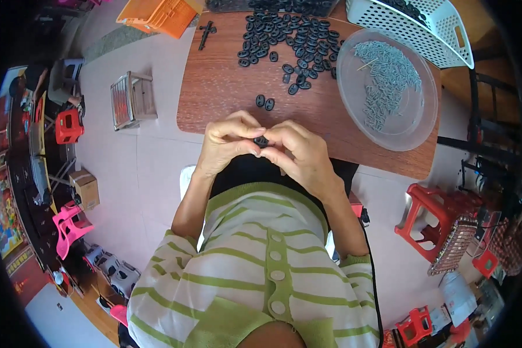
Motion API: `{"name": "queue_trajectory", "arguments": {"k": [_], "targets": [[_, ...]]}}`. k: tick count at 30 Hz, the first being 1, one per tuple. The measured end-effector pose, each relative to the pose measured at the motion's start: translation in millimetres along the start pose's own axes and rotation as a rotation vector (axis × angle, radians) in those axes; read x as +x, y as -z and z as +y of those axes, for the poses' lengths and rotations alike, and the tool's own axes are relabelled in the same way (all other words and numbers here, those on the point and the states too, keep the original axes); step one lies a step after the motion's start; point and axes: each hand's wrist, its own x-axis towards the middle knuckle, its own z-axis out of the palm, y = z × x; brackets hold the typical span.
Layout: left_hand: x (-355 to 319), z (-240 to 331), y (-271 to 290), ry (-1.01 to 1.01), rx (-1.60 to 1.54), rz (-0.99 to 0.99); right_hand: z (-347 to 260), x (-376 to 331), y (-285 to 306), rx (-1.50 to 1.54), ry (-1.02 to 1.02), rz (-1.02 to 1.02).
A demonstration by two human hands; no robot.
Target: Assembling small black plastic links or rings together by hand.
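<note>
A small black plastic piece is pinched between the fingertips of both hands, just off the table's near edge. My left hand grips it from the left with thumb and forefinger. From the other side my right hand holds it the same way; the fingers cover much of it. Two black oval pieces with two holes each lie together on the table just beyond my hands. Farther back spreads a loose pile of similar black ovals. To the right stands a clear round plastic bowl with many small grey metal pieces, apparently springs.
The brown wooden table has a dark cross-shaped object at its far left. An orange crate and a white perforated basket stand at the back. Around the floor are a metal stool and a red stool.
</note>
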Motion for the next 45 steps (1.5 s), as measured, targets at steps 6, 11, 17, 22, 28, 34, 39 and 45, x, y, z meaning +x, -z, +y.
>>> {"name": "queue_trajectory", "arguments": {"k": [6,11,17,22,28,34,39,45], "targets": [[-1.7,-10.0,-3.6,0.013,-0.128,0.054,6.3,2.8,-0.4,-0.056,0.036,0.006],[4.3,-10.9,-8.1,0.026,-0.065,0.064,8.5,2.8,0.1,-0.016,-0.063,0.061],[60.9,2.9,-25.5,-0.009,0.441,0.120,5.2,44.3,51.4,0.033,-0.223,0.332],[84.5,-9.8,-10.6,-0.140,0.936,0.198,-1.8,90.4,143.5,-0.263,-0.012,0.794],[94.6,-9.8,-29.7,-0.053,0.913,0.221,12.9,110.5,218.3,-0.759,0.097,0.928],[91.7,-16.3,-25.2,-0.090,1.039,0.252,10.7,96.1,208.6,-0.554,0.080,0.884],[94.1,-9.1,-27.0,-0.004,0.984,0.226,15.7,17.3,208.5,-0.670,-0.254,0.736],[92.8,-8.3,-30.6,-0.009,1.028,0.211,6.6,-31.8,189.2,-1.021,-0.534,0.485]]}}
